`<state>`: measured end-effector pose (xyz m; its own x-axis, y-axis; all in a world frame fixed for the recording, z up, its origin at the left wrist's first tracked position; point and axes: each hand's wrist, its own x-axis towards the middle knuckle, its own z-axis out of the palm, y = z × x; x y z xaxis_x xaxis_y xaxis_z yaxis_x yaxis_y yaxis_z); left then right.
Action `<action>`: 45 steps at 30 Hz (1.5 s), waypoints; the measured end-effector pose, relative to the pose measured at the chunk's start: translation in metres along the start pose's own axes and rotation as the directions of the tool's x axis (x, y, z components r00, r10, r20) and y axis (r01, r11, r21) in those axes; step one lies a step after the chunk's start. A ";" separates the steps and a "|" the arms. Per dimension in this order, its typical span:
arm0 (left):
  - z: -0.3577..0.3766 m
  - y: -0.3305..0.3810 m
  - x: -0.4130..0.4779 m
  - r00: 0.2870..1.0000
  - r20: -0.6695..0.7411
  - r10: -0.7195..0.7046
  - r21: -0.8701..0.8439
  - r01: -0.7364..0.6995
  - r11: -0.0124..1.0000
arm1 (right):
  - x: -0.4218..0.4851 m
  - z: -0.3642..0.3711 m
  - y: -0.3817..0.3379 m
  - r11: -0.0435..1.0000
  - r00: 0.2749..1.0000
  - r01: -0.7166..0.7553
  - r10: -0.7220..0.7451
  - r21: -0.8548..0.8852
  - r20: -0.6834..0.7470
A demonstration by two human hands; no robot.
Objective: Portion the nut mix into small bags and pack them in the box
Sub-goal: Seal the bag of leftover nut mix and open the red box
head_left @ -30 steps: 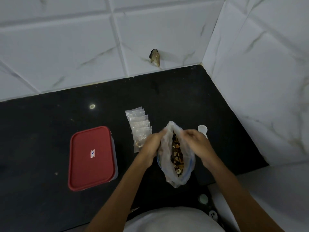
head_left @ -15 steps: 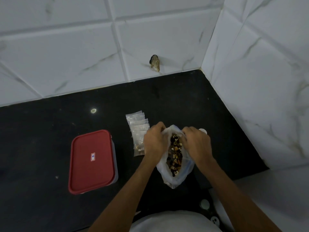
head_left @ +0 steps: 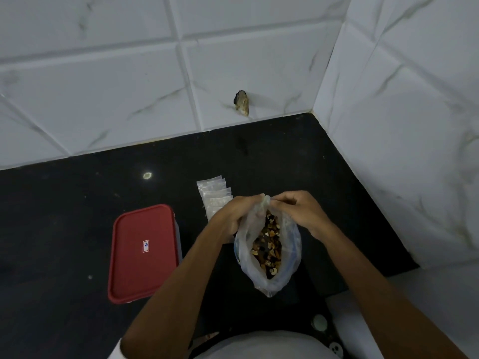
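Note:
A large clear plastic bag [head_left: 269,278] of brown nut mix [head_left: 268,246] stands on the black counter [head_left: 64,229] in front of me. My left hand [head_left: 233,216] grips the bag's rim on its left side. My right hand [head_left: 298,211] pinches the rim at the top, close to the left hand's fingers. A fanned stack of small clear bags [head_left: 213,194] lies just behind my left hand, partly hidden by it. The box with a red lid [head_left: 142,252] sits shut to the left.
White marble-look tiled walls [head_left: 401,125] close the counter at the back and right, forming a corner. A small brown chipped patch [head_left: 242,102] marks the back wall. The counter's front edge lies near my body.
My hands have drawn together at the top of the bag's rim, narrowing the far end of its mouth. The white scoop seen earlier behind my right hand is now hidden.

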<state>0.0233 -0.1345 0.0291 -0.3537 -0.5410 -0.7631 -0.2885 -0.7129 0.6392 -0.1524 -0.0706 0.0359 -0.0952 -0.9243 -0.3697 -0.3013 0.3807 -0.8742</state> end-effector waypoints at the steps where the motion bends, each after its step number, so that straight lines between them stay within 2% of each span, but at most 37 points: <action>1: -0.001 0.001 -0.001 1.000 0.005 -0.003 0.004 0.003 1.000 | 0.002 -0.001 0.003 0.999 0.999 0.036 -0.036 -0.020 -0.005; 3: 0.002 0.004 -0.003 0.999 -0.027 0.032 0.027 -0.032 0.999 | 0.006 -0.001 0.010 0.981 0.986 0.155 -0.162 -0.117 -0.052; 4: 0.005 0.003 -0.003 0.994 -0.068 0.086 0.067 -0.082 0.994 | 0.008 0.000 0.014 0.943 0.957 0.247 -0.273 -0.223 -0.097; 6: 0.010 -0.002 0.000 0.939 -0.160 0.303 0.219 -0.266 0.939 | 0.012 0.004 0.024 0.774 0.832 0.419 -0.536 -0.474 -0.139; 7: 0.013 -0.007 0.002 0.883 -0.186 0.432 0.297 -0.368 0.881 | 0.013 0.006 0.029 0.670 0.762 0.466 -0.635 -0.579 -0.122; 9: 0.015 -0.016 0.008 0.743 -0.161 0.649 0.448 -0.531 0.719 | 0.014 0.008 0.039 0.484 0.669 0.500 -0.743 -0.718 -0.035; 10: 0.015 -0.020 0.011 0.680 -0.112 0.725 0.512 -0.585 0.628 | 0.015 0.008 0.043 0.411 0.643 0.509 -0.766 -0.756 0.017; 11: 0.015 -0.023 0.013 0.628 -0.057 0.776 0.562 -0.622 0.545 | 0.015 0.008 0.046 0.385 0.636 0.515 -0.770 -0.766 0.041; 12: 0.015 -0.026 0.015 0.584 -0.023 0.812 0.591 -0.647 0.482 | 0.013 0.009 0.046 0.432 0.659 0.516 -0.752 -0.740 0.020; 14: 0.013 -0.030 0.016 0.509 -0.037 0.860 0.591 -0.683 0.430 | 0.009 0.008 0.034 0.726 0.797 0.463 -0.592 -0.509 -0.119; 15: 0.012 -0.030 0.016 0.491 -0.059 0.869 0.589 -0.686 0.428 | 0.008 0.006 0.027 0.862 0.886 0.375 -0.442 -0.341 -0.142; 16: 0.011 -0.030 0.016 0.489 -0.073 0.869 0.589 -0.682 0.433 | 0.008 0.002 0.020 0.941 0.952 0.265 -0.290 -0.210 -0.096; 17: 0.009 -0.030 0.016 0.501 -0.070 0.863 0.589 -0.677 0.441 | 0.011 -0.003 0.015 0.971 0.983 0.178 -0.183 -0.159 -0.016; 19: 0.005 -0.027 0.012 0.540 -0.036 0.841 0.581 -0.673 0.457 | 0.015 -0.013 0.007 0.969 0.983 0.126 -0.094 -0.212 0.157; 21: 0.003 -0.023 0.006 0.595 -0.016 0.803 0.527 -0.678 0.513 | 0.019 -0.019 0.005 0.961 0.966 0.126 -0.062 -0.247 0.251; 23: 0.002 -0.018 0.002 0.703 -0.070 0.708 0.429 -0.619 0.657 | 0.022 -0.021 0.002 0.961 0.966 0.127 -0.064 -0.244 0.250; 25: -0.001 -0.011 0.005 0.831 -0.130 0.540 0.355 -0.470 0.808 | 0.024 -0.019 0.000 0.944 0.970 0.170 -0.110 -0.281 0.219; 28: -0.008 0.002 0.007 0.911 -0.087 0.404 0.418 -0.335 0.845 | 0.023 -0.015 0.000 0.890 0.957 0.288 -0.257 -0.354 0.133; 30: -0.009 0.008 0.005 0.917 -0.043 0.397 0.437 -0.340 0.833 | 0.021 -0.010 0.002 0.834 0.935 0.343 -0.346 -0.432 0.075; 31: -0.008 0.008 0.005 0.905 -0.036 0.424 0.462 -0.361 0.810 | 0.021 -0.006 0.004 0.768 0.916 0.361 -0.399 -0.529 0.045; 33: -0.003 0.007 0.005 0.832 -0.042 0.553 0.577 -0.432 0.693 | 0.020 0.007 0.012 0.585 0.857 0.358 -0.516 -0.727 0.006; 34: 0.000 0.005 0.005 0.784 -0.045 0.620 0.626 -0.461 0.629 | 0.019 0.013 0.017 0.546 0.829 0.364 -0.559 -0.755 -0.005; 35: 0.003 0.002 0.005 0.738 -0.054 0.673 0.650 -0.486 0.584 | 0.018 0.016 0.021 0.580 0.823 0.374 -0.568 -0.723 -0.029; 36: 0.005 0.000 0.005 0.701 -0.071 0.709 0.645 -0.510 0.569 | 0.016 0.016 0.021 0.686 0.843 0.380 -0.533 -0.620 -0.073; 37: 0.006 -0.002 0.005 0.679 -0.096 0.728 0.618 -0.533 0.578 | 0.014 0.013 0.018 0.812 0.888 0.355 -0.448 -0.462 -0.106; 38: 0.005 -0.004 0.006 0.671 -0.119 0.732 0.583 -0.550 0.598 | 0.012 0.007 0.012 0.914 0.943 0.286 -0.321 -0.288 -0.084; 39: 0.003 -0.004 0.005 0.670 -0.129 0.731 0.550 -0.564 0.615 | 0.012 0.000 0.008 0.971 0.980 0.194 -0.197 -0.142 -0.013; 40: 0.001 -0.005 0.006 0.675 -0.118 0.729 0.524 -0.581 0.623 | 0.013 -0.007 0.004 0.992 0.991 0.116 -0.113 -0.047 0.072; 42: 0.000 -0.005 0.006 0.690 -0.069 0.721 0.482 -0.609 0.629 | 0.017 -0.015 0.003 0.993 0.979 0.110 -0.100 -0.048 0.178; 45: 0.001 -0.005 0.006 0.692 -0.067 0.719 0.484 -0.607 0.630 | 0.022 -0.016 0.003 0.980 0.976 0.164 -0.144 -0.113 0.166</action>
<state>0.0218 -0.1343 0.0212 -0.3922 -0.9168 -0.0755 -0.3982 0.0952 0.9123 -0.1701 -0.0905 0.0304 0.1081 -0.9517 -0.2874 -0.4181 0.2188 -0.8817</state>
